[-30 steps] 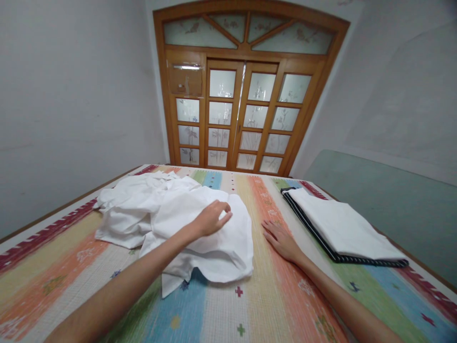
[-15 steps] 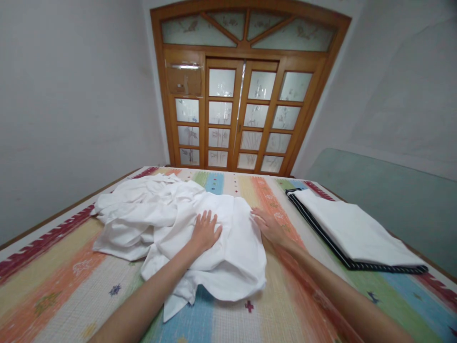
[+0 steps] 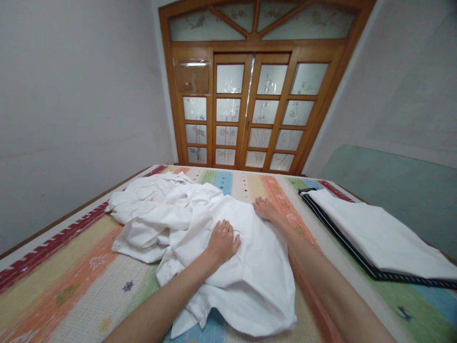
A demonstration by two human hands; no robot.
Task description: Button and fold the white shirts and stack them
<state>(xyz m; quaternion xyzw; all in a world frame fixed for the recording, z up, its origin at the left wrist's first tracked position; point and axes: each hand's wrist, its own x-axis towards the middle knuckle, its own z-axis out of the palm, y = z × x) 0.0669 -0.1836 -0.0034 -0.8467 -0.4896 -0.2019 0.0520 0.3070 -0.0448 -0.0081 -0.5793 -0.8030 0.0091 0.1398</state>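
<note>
A crumpled white cloth (image 3: 264, 271) lies spread over the left and middle of the bed, bunched at its far left end. My left hand (image 3: 223, 242) rests palm down on its middle, the thumb apart from slightly bent fingers. Small creases run out from under that hand. At the cloth's far right edge, my right hand (image 3: 264, 209) has its fingers curled over the fabric. Its fingertips are partly hidden, and the cloth's edge runs down beside the wrist.
To the right lies a folded white cloth (image 3: 378, 228) with a black, white-striped border (image 3: 342, 247). A colourful striped bed cover (image 3: 82, 286) is underneath everything. A pale green headboard-like panel (image 3: 389, 190) stands at the right. Wooden glazed doors (image 3: 246, 109) are beyond the far edge.
The view has shifted a little, moving the scene rightward. My left hand's fingers have drawn closer together and bent. My right hand has moved slightly away from me along the cloth's edge, its fingers curling.
</note>
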